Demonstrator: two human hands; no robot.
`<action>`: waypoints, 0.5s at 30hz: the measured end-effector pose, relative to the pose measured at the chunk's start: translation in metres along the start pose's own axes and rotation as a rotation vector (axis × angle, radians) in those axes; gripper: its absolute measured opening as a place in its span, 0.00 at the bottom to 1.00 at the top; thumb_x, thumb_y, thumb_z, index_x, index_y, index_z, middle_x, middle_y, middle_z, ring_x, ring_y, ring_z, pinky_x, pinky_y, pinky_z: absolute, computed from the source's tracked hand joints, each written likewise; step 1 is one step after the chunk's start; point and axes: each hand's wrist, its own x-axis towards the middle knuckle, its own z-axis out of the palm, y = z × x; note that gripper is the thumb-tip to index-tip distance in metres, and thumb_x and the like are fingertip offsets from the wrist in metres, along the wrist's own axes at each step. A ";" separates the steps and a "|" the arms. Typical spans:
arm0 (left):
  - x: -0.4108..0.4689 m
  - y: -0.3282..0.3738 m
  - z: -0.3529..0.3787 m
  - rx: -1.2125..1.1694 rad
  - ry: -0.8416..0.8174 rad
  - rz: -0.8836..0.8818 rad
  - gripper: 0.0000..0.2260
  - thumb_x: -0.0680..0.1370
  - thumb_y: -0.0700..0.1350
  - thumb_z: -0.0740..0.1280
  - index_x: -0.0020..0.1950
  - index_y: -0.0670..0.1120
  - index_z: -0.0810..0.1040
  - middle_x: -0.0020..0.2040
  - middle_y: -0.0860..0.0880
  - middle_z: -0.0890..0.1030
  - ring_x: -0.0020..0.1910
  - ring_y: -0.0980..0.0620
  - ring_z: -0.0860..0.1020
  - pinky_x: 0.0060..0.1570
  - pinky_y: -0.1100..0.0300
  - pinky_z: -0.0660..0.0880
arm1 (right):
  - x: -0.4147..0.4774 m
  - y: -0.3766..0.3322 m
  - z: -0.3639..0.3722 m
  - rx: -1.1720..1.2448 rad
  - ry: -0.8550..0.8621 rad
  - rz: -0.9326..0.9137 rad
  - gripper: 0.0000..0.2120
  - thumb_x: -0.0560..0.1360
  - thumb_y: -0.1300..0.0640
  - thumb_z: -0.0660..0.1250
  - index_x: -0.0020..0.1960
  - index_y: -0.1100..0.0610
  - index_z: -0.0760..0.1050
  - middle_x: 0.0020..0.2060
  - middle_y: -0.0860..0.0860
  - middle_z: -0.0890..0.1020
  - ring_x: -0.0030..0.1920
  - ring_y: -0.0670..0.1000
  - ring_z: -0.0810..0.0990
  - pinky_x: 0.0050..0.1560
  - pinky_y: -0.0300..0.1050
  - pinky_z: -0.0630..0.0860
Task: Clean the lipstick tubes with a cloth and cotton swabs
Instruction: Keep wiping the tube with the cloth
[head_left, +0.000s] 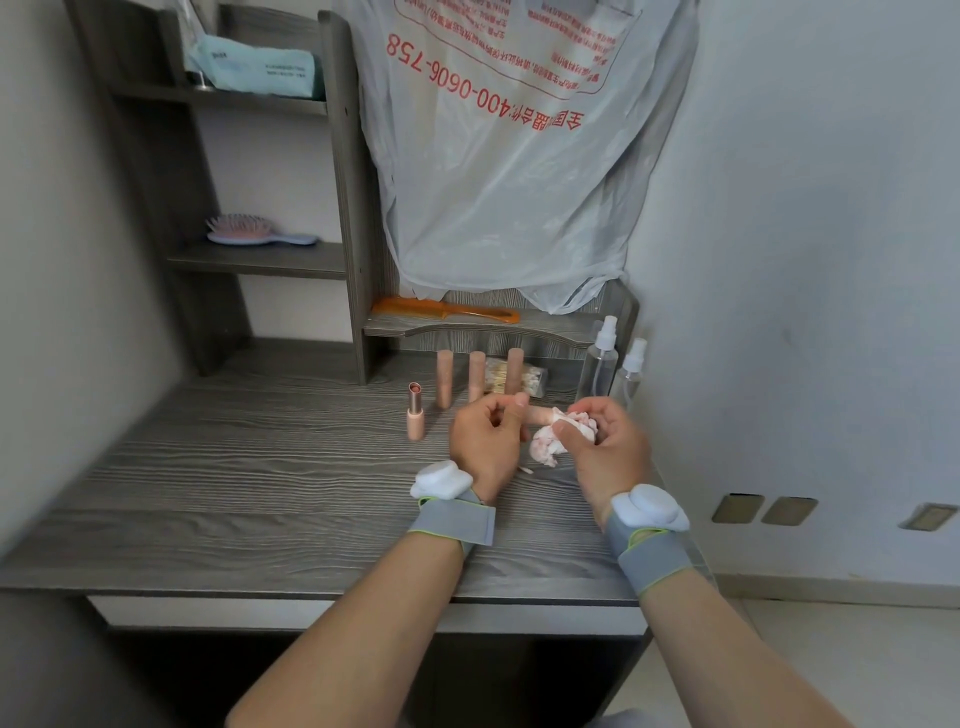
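Grey wood-grain tabletop (234, 467) carries everything. At far left a matching shelf unit (343, 156) holds a pale blue packet (260, 67) up top, its print too small to read, and a pink-and-blue hairbrush (262, 234) lower down. An orange comb (447, 310) lies on the low ledge. Above it hangs a translucent plastic bag (493, 208), printed in red and upside down: the number 400-0606-758 reads clearly, while the smaller Chinese lines beside it do not.

On the tabletop an open lipstick (415, 413) stands upright with its bullet exposed. Behind it stand three capped tubes (476, 376) in a row, in front of a clear box of cotton swabs (535, 382).

The left hand (485, 441) has its fingers curled around a lipstick tube (537, 414) held just above the tabletop. The right hand (602, 447) grips a crumpled, pink-stained white cloth (550, 447), pressing it against that tube's end. A single used swab (524, 469) lies beneath the hands. Two clear spray bottles (600, 364) stand at the right edge.
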 end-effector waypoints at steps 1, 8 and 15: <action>0.000 -0.001 0.000 0.010 -0.011 0.015 0.07 0.79 0.43 0.68 0.42 0.48 0.83 0.33 0.49 0.82 0.33 0.52 0.79 0.41 0.56 0.77 | 0.000 0.000 0.000 -0.001 -0.002 0.002 0.10 0.70 0.64 0.73 0.43 0.50 0.78 0.38 0.49 0.84 0.36 0.48 0.80 0.39 0.42 0.76; -0.001 0.002 -0.001 -0.090 0.017 -0.037 0.04 0.77 0.45 0.70 0.45 0.52 0.83 0.37 0.46 0.85 0.36 0.50 0.82 0.42 0.51 0.81 | 0.000 0.000 0.000 0.005 0.020 0.005 0.11 0.70 0.64 0.74 0.42 0.49 0.78 0.37 0.48 0.84 0.36 0.48 0.81 0.39 0.43 0.77; 0.000 0.000 -0.001 -0.017 0.003 0.011 0.08 0.78 0.39 0.68 0.43 0.51 0.82 0.36 0.49 0.83 0.37 0.53 0.79 0.45 0.53 0.79 | 0.001 0.002 0.000 -0.002 -0.006 0.005 0.11 0.70 0.64 0.73 0.43 0.49 0.78 0.37 0.49 0.84 0.38 0.50 0.82 0.41 0.45 0.79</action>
